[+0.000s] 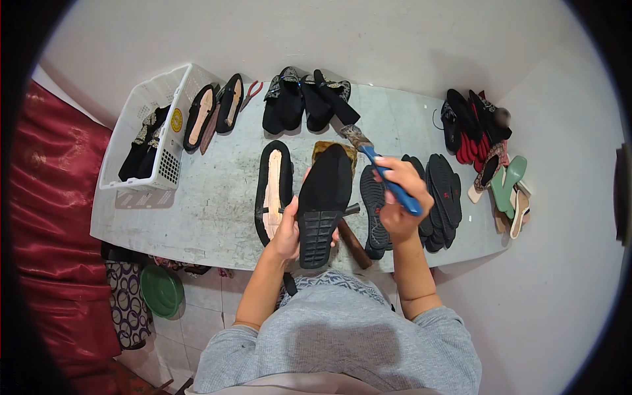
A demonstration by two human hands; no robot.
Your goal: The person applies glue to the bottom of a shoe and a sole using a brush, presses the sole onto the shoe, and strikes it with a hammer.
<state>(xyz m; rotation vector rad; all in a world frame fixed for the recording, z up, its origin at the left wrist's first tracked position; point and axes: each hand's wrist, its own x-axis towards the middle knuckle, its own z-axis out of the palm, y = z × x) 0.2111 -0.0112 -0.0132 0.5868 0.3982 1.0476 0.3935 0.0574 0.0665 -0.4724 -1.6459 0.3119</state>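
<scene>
My left hand (pixel 288 230) is wrapped round a black shoe (pixel 326 184), fingers behind it and thumb at its left edge. Its underside faces me, smooth and dark toward the toe and ribbed at the heel. In my right hand (pixel 403 197) is a paintbrush (pixel 387 174) with a blue handle, its stained bristles pointing up and left, apart from the shoe. Partly hidden behind the shoe is a yellowish stained container (pixel 322 147). Left of it lies a black shoe part with a pale inner strip (pixel 276 178). A hammer (pixel 353 243) lies just to the right.
Black soles (pixel 442 197) lie beside my right hand on the worn table (pixel 210 217). Along the back are finished-looking black shoes (pixel 289 105), pliers (pixel 251 93) and a white basket (pixel 168 141) with shoes. Shoe pieces and a green form (pixel 510 184) sit at the right end.
</scene>
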